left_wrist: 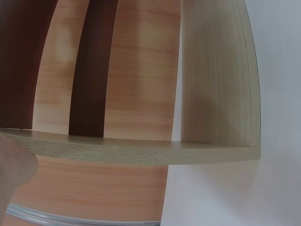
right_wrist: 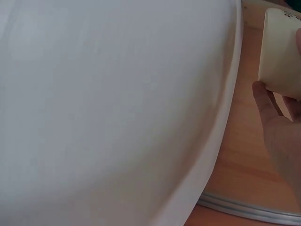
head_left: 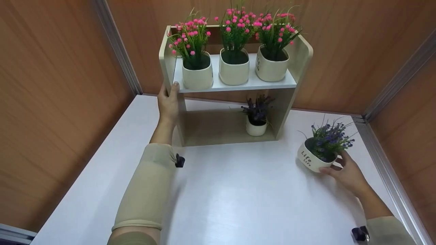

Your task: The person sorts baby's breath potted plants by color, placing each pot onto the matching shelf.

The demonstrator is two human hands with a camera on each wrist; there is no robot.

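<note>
My right hand [head_left: 351,173] holds a white flowerpot [head_left: 311,158] marked "Life", with purple flowers [head_left: 328,137], on the right of the table. The pot tilts, and a shadow falls beneath it. In the right wrist view, my thumb lies at the lower edge of the pot [right_wrist: 282,56]. My left hand [head_left: 168,105] grips the left side panel of a small wooden shelf [head_left: 182,119], its thumb at the front edge. Three white pots with pink flowers [head_left: 235,73] stand on the upper board. A smaller-looking pot of purple flowers [head_left: 256,129] stands at the lower right inside.
The shelf stands at the back of a white table [head_left: 218,190]. Wood-grain walls [head_left: 61,102] with metal strips [head_left: 119,47] enclose the table on the left, back and right. White tabletop lies between the shelf and my forearms.
</note>
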